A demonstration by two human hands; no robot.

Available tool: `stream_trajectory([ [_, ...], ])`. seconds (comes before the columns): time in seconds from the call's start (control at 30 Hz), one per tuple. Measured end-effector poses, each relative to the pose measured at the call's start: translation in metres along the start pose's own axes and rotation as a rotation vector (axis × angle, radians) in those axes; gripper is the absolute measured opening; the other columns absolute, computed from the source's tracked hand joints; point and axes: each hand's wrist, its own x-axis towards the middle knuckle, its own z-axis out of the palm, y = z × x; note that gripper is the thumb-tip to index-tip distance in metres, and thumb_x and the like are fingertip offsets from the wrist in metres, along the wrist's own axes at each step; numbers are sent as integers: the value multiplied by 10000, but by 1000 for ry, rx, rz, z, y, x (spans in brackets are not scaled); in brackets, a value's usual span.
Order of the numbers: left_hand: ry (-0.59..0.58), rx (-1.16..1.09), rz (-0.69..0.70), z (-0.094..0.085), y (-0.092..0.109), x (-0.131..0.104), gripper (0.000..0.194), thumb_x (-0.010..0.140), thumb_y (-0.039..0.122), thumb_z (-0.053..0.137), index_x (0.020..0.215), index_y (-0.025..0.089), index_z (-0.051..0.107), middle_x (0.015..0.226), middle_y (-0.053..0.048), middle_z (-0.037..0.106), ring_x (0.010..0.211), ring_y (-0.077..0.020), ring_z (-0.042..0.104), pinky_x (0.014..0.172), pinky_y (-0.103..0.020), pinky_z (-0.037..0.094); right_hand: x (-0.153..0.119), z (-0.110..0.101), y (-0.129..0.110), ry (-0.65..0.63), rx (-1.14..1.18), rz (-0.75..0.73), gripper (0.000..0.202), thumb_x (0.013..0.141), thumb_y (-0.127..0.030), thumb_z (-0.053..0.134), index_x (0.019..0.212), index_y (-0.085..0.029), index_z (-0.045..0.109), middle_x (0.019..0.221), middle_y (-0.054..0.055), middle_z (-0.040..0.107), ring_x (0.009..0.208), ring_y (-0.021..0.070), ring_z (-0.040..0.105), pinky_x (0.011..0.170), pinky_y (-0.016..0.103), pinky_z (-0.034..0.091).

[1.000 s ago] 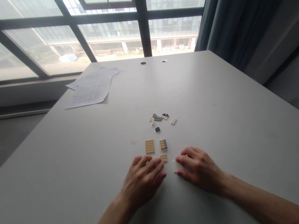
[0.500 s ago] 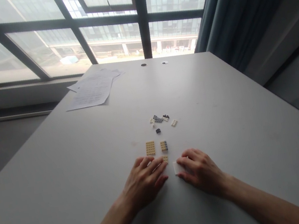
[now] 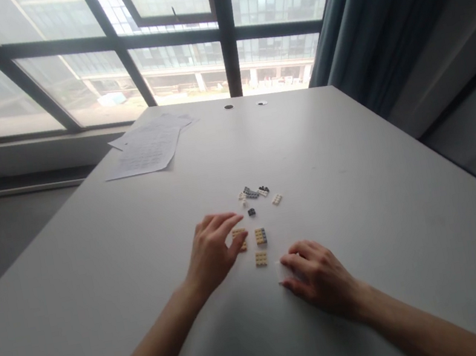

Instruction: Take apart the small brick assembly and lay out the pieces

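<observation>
Plastic bricks, smooth tabletop, paper sheets

Left fingers apart, right fingers curled.

Left hand moved forward (partly hiding a tan plate).

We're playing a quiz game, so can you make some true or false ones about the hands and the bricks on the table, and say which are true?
1. The right hand has its thumb and a finger on a pale thing. True.
2. The left hand is squeezed into a fist. False: its thumb and fingers are spread apart.
3. The small tan brick is nearer to the person than the tan and grey block. True.
4. The papers are on the right side of the table. False: they lie far off on the left.
</observation>
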Motion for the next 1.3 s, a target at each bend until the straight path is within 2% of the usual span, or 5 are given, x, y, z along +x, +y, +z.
stream_trajectory([
  [0.17,-73,114,-192,25,-21,49,262,838,364,585,1013,198,689,965,-79,685,955,-273,565,852,-412,417,1,1,1,1,28,22,299,854,-382,612,1100,-212,596,1015,78,592,911,229,535,838,386,446],
  [0.33,-70,181,-247,50,-20,67,250,825,387,575,812,173,705,874,-116,683,913,-308,563,830,-449,393,1,2,3,10,58,37,291,849,-389,621,1081,-215,602,1009,72,594,909,218,540,840,366,446],
  [0.53,-93,175,-233,44,-5,66,216,847,343,560,788,185,695,859,-79,680,893,-260,562,835,-410,387,2,3,4,10,80,35,273,832,-397,644,1037,-218,620,994,64,600,897,216,547,820,352,441],
  [0.83,-156,17,-13,17,20,28,156,870,331,592,838,232,709,842,-21,680,873,-201,552,813,-354,383,3,-4,3,153,237,203,102,848,-249,607,940,-209,623,895,27,609,809,174,562,729,285,428],
  [1.3,-262,77,-22,58,39,55,126,803,230,606,808,213,731,833,-54,679,898,-249,570,817,-407,418,4,-2,5,133,219,176,123,848,-253,602,958,-206,634,899,25,610,742,154,552,699,268,418],
])
